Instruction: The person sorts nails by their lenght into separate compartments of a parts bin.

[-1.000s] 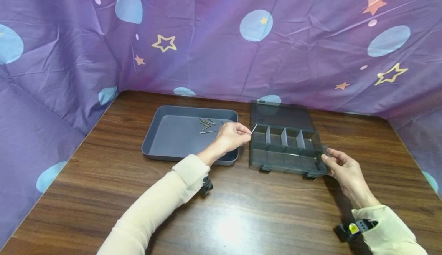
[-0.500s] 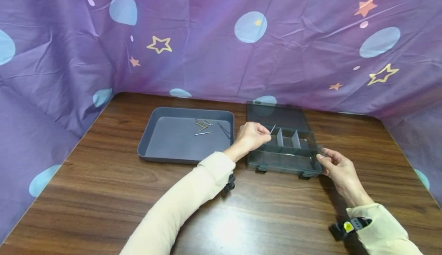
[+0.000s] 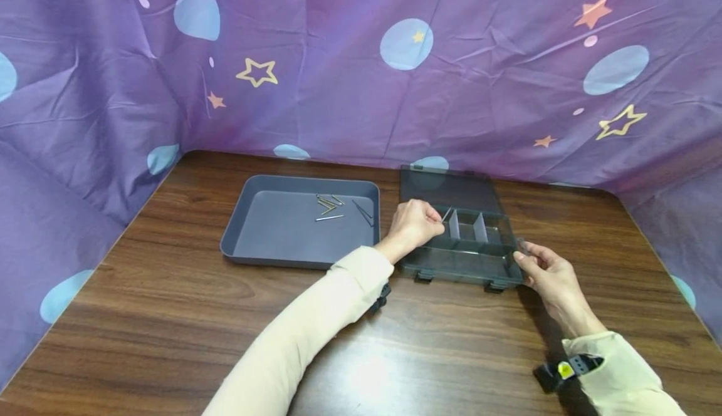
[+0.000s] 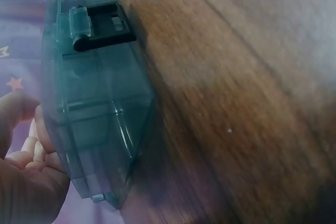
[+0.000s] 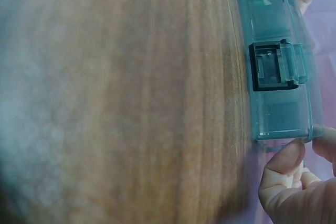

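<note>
My left hand (image 3: 416, 223) pinches a thin silvery nail (image 3: 446, 215) over the back left compartments of a dark see-through divider box (image 3: 459, 272). The nail slants upward from the fingertips. In the left wrist view, that hand (image 4: 31, 156) is beside the box wall (image 4: 100, 82). My right hand (image 3: 555, 281) holds the box at its right end, thumb toward the front. The right wrist view shows its thumb (image 5: 286, 161) at the box corner, close to the front latch (image 5: 273, 66). White dividers (image 3: 479, 228) stand in the back row, and the lid (image 3: 448, 190) lies back.
A grey tray (image 3: 271, 228) stands left of the box. Inside are several brass-coloured screws (image 3: 326, 204), a silvery nail (image 3: 329, 218) and dark thin pieces (image 3: 363, 211) near its right wall. A purple patterned cloth (image 3: 338, 90) hangs behind the wooden table (image 3: 169, 316).
My left hand has moved right with the nail, from the tray's right edge to over the box's back compartments. The right hand keeps its hold on the box end. The view has shifted slightly.
</note>
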The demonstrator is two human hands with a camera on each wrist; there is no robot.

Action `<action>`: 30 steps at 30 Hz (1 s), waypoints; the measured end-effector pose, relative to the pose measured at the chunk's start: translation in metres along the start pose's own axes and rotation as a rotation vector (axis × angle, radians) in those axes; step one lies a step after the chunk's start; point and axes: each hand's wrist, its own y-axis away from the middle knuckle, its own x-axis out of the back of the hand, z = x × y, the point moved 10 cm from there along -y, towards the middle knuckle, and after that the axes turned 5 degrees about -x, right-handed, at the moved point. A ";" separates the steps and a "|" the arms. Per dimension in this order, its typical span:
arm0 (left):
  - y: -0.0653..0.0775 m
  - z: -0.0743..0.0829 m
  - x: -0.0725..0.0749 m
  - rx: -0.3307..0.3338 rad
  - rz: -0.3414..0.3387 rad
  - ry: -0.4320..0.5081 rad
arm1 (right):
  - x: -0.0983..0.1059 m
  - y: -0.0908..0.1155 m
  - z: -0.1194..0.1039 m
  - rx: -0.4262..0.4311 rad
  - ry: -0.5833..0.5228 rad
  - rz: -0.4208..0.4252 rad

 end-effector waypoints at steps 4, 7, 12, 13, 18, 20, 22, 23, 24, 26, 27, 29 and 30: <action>-0.001 0.001 0.001 -0.028 0.003 -0.024 | -0.002 -0.001 0.000 -0.006 -0.005 -0.005; -0.002 0.003 0.001 -0.057 0.003 -0.036 | -0.003 -0.001 0.001 -0.010 0.002 -0.003; -0.001 0.004 0.002 -0.075 0.007 -0.033 | -0.002 -0.002 0.002 -0.018 0.048 0.009; -0.001 0.004 0.002 -0.075 0.008 -0.031 | -0.002 -0.002 0.002 -0.023 0.055 0.010; -0.001 0.004 0.000 -0.081 0.014 -0.023 | 0.000 -0.002 0.004 -0.019 0.068 0.011; 0.000 0.004 -0.001 -0.084 0.018 -0.017 | 0.000 -0.002 0.004 -0.010 0.044 0.001; 0.000 0.005 -0.001 -0.090 0.022 -0.017 | -0.001 -0.002 0.004 -0.006 0.026 -0.008; 0.000 0.005 -0.001 -0.091 0.023 -0.016 | -0.001 -0.001 0.003 -0.006 0.021 -0.009; 0.000 0.005 -0.002 -0.093 0.023 -0.017 | -0.001 -0.001 0.003 -0.004 0.020 -0.009; 0.000 0.006 -0.001 -0.094 0.022 -0.018 | 0.000 -0.001 0.003 -0.010 0.021 -0.006; 0.000 0.006 -0.002 -0.095 0.020 -0.016 | 0.001 -0.001 0.003 -0.012 0.027 -0.002; 0.000 0.006 -0.002 -0.097 0.018 -0.009 | 0.002 -0.001 0.003 -0.019 0.034 0.008; 0.000 0.006 -0.002 -0.100 0.016 -0.007 | 0.002 -0.001 0.003 -0.023 0.036 0.011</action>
